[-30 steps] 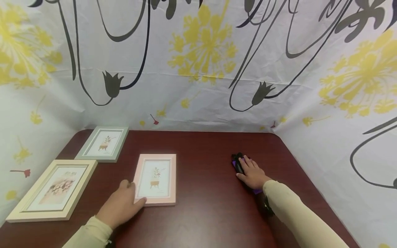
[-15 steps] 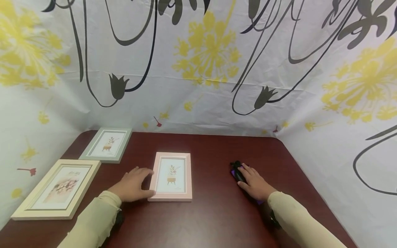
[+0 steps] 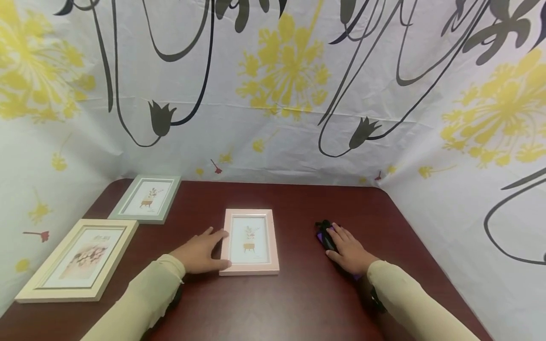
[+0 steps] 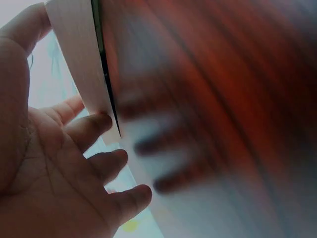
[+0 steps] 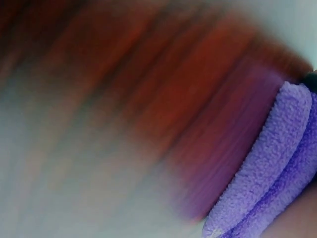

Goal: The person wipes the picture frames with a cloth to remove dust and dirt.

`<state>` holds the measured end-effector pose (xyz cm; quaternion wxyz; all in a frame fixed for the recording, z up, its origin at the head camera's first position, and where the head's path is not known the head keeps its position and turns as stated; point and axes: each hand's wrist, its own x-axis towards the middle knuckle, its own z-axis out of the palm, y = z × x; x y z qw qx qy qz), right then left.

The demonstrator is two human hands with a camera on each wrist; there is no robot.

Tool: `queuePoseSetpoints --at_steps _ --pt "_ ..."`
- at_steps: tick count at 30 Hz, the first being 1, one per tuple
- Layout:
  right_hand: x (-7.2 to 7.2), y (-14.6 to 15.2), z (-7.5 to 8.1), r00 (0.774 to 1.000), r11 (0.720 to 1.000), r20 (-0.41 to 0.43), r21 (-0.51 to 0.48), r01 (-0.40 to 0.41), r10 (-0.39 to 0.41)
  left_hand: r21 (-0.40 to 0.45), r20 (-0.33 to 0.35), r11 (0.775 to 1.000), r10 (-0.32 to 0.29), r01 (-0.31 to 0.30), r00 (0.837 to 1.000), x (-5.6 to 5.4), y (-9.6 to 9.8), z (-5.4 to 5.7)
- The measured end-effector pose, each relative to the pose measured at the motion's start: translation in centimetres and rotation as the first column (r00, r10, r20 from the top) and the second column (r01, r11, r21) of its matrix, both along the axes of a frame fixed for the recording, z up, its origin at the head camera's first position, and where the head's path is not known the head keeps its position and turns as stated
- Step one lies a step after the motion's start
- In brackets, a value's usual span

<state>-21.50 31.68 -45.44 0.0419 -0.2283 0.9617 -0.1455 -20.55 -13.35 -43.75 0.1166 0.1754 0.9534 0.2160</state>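
In the head view, a pink picture frame (image 3: 250,242) with a potted-plant print lies flat on the dark red-brown table (image 3: 294,303). My left hand (image 3: 200,251) is at its left side, thumb and forefinger spread against the edge. The left wrist view shows the fingers (image 4: 106,166) extended, with the frame's side (image 4: 81,54) between them and the glossy tabletop. My right hand (image 3: 350,253) rests, fingers extended, over a black object (image 3: 327,240) on a purple cloth. In the right wrist view the cloth (image 5: 267,158) is fuzzy and folded. The black object's kind is mostly hidden.
A cream picture frame (image 3: 34,291) lies at the table's left edge. Behind it is a grey-green picture frame (image 3: 169,200), close to its far end. Patterned white fabric (image 3: 273,142) hangs around the back and both sides.
The pink frame has slid to the right across the table, with my left hand following at its left edge. My right hand stays on the black object and purple cloth.
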Motion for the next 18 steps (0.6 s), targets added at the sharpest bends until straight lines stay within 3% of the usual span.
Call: queuePoseSetpoints --at_steps 7,14,18 --pt "0.1 -0.2 0.6 0.999 1.000 0.036 -0.014 0.020 -0.020 -0.006 -0.017 1.000 -0.021 0.020 1.000 0.7 2.8 0.4" --pt "0.0 -0.2 0.4 1.000 1.000 0.018 -0.021 0.020 -0.019 0.024 0.059 1.000 -0.018 0.017 0.998 0.5 1.9 0.2" --pt "0.1 0.0 0.3 0.999 0.999 0.024 -0.022 0.025 -0.025 0.025 0.062 0.999 -0.028 0.026 0.998 0.7 1.8 0.3"
